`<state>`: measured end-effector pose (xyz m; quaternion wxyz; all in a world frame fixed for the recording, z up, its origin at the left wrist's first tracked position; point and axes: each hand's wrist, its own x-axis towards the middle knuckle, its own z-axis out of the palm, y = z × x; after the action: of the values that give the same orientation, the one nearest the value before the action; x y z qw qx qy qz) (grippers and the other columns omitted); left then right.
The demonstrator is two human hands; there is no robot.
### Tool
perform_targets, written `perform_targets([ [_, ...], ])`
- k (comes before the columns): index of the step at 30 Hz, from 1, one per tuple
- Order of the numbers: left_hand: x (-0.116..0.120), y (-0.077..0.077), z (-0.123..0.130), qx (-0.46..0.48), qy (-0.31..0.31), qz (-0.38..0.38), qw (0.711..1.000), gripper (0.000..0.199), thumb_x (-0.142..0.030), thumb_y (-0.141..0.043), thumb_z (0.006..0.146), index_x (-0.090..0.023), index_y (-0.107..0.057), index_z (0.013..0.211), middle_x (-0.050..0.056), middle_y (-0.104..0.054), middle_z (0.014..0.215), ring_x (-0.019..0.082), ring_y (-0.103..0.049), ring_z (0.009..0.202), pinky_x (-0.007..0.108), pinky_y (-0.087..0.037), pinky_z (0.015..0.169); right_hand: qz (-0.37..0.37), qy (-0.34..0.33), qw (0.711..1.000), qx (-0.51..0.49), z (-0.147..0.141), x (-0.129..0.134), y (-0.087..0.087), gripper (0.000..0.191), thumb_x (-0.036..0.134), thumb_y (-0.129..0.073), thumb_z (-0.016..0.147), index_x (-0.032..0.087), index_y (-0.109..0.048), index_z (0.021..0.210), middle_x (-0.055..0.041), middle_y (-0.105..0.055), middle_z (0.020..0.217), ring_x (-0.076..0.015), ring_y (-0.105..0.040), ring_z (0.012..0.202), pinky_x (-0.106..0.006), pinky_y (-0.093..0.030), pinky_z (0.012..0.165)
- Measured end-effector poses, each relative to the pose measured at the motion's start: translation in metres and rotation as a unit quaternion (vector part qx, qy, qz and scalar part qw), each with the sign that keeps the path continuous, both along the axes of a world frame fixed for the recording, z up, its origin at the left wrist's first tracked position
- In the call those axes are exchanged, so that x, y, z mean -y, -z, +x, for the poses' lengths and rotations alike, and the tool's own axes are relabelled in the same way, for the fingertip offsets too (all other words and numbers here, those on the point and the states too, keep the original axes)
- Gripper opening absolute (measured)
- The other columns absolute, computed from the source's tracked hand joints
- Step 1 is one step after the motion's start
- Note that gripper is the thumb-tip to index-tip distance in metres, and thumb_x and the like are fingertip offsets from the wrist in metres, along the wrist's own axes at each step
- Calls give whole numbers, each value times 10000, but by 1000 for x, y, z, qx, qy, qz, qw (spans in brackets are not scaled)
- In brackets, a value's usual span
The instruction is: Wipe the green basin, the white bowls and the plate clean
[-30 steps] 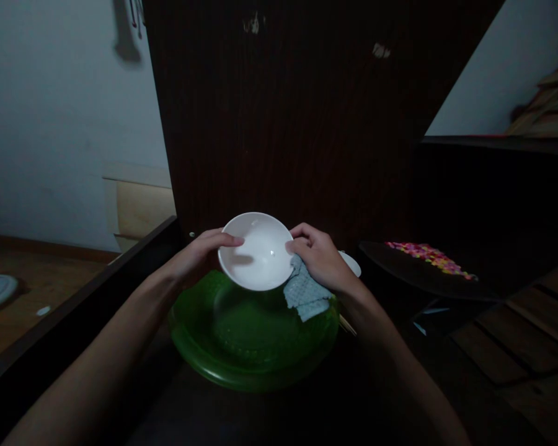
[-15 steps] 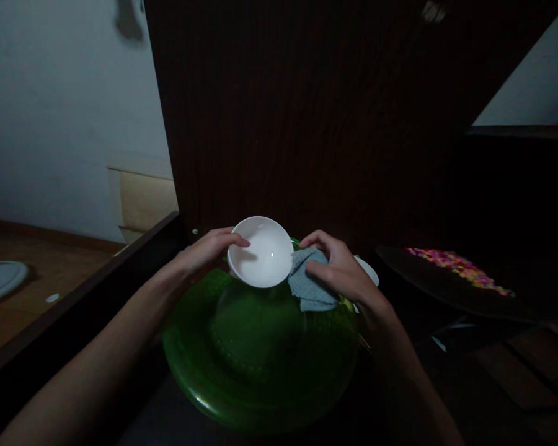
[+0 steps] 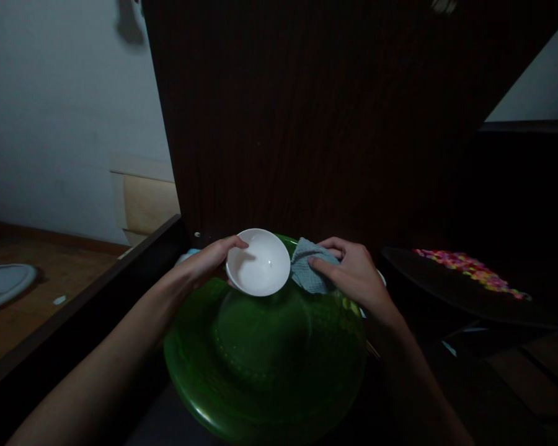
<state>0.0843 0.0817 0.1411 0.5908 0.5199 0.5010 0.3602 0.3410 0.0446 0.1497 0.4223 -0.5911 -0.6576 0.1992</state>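
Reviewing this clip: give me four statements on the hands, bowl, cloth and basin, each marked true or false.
1. The left hand holds the white bowl. True.
2. The right hand holds a red sponge. False: it holds a grey-blue cloth.
3. The white bowl is turned upside down. False: its hollow inside shows to the viewer.
4. The green basin shows below the white bowl in the picture. True.
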Motion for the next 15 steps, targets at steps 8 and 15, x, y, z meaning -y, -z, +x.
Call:
perform_targets([
  [8,0,1,1,-11,-14,-28,999,365,-424,-645,719,-138,-721,932,82,-750,771,231,-676,674,272,-497,516,57,24,994,86,-4,-3,4,95,291,-658,718,212,-609,735,9,-627,668,-163,-556,624,-260,-370,565],
  [15,-5,8,0,-14,37,-12,999,545,-597,-644,749,-166,-702,1077,81,-765,903,261,-694,815,314,-533,632,56,22,992,112,-12,8,-1,236,404,-599,837,188,-682,788,-11,-633,626,-164,-554,580,-265,-339,547],
])
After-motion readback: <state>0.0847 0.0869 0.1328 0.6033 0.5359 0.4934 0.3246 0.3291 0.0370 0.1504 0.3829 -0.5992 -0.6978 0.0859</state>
